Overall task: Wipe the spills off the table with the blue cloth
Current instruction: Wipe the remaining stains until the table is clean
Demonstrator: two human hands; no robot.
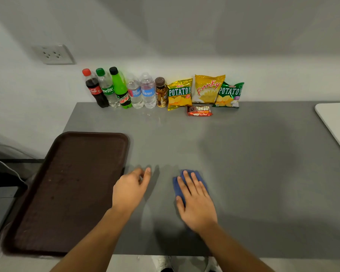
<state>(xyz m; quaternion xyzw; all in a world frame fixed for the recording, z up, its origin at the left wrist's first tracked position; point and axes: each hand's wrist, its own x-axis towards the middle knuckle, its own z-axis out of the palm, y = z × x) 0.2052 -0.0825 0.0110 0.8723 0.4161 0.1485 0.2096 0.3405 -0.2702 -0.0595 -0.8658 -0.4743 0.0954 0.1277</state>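
A folded blue cloth [177,187] lies on the grey table [253,173] near the front middle. My right hand [194,203] presses flat on top of it, fingers spread, covering most of it. My left hand [131,188] hovers just left of it, beside the tray's right edge, fingers loosely curled and holding nothing. A faint patch of small droplets [155,116] glints on the table in front of the water bottles.
A dark brown tray [71,189] fills the front left. Along the back wall stand several drink bottles [124,91], chip bags [206,91] and a red snack pack [199,111]. A white board [338,122] sits at the right edge.
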